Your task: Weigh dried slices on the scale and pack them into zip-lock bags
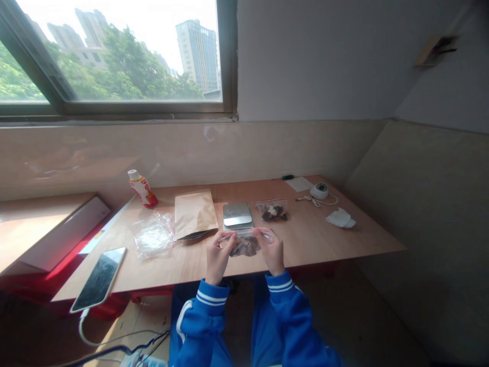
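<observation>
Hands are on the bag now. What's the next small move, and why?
Probably press along the top of the clear bag from the left hand toward the right hand to seal it. Both hands pinch its upper edge, and the dark pieces sit low, away from that edge. Whether it's already sealed is hard to tell.

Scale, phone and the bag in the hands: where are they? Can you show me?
Digital scale [237, 214], head view, on its metal top.
Smartphone [98, 279], head view, on its dark screen.
Clear plastic bag [244, 247], head view, on its lower part, over the brown pieces inside.
</observation>
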A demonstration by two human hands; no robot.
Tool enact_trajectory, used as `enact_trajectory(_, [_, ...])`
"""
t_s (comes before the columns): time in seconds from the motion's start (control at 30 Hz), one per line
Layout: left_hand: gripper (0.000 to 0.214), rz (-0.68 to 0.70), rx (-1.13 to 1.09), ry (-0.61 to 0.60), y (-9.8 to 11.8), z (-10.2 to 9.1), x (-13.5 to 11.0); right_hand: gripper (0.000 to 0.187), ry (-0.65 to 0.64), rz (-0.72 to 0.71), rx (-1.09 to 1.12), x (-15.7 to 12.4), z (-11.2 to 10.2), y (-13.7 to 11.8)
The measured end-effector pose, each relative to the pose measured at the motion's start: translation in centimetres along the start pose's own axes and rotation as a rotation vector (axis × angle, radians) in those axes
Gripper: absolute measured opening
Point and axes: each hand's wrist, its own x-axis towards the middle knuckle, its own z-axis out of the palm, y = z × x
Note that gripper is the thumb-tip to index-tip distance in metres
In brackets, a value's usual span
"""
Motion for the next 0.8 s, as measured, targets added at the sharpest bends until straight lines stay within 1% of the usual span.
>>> enact_trajectory(0.07, [0.027,-0.03,-0.036,-0.015,0.2,0.0,0.0,0.021,-0.022,0.017,0.05,0.1,0.0,-0.1])
enact_trajectory(0.2, [0.028,-0.139,-0.18,-0.111,0.2,0.1,-0.2,0.024,-0.062,0.051,0.16,0.4,0.3,0.0])
enact_trajectory(0.3, [0.03,-0.17,-0.264,-0.091,-0.4,0.2,-0.2,0.029,-0.152,0.091,0.247,0.3,0.5,0.2])
enact_trajectory(0.37, [0.032,-0.187,-0.276,-0.067,-0.8,0.3,-0.2,0.03,-0.178,0.115,0.28,0.3,0.6,0.4])
enact_trajectory(0.5, [0.027,-0.185,-0.256,-0.077,-1.3,0.3,-0.2,0.027,-0.135,0.122,0.238,0.2,0.7,0.9])
enact_trajectory(0.7, [0.025,-0.16,-0.196,-0.055,-0.8,0.1,-0.4,0.029,-0.113,0.136,0.223,0.0,0.7,1.1])
enact_trajectory(0.8, [0.025,-0.151,-0.171,-0.049,-0.7,0.1,-0.4,0.028,-0.091,0.114,0.183,-0.1,0.7,1.1])
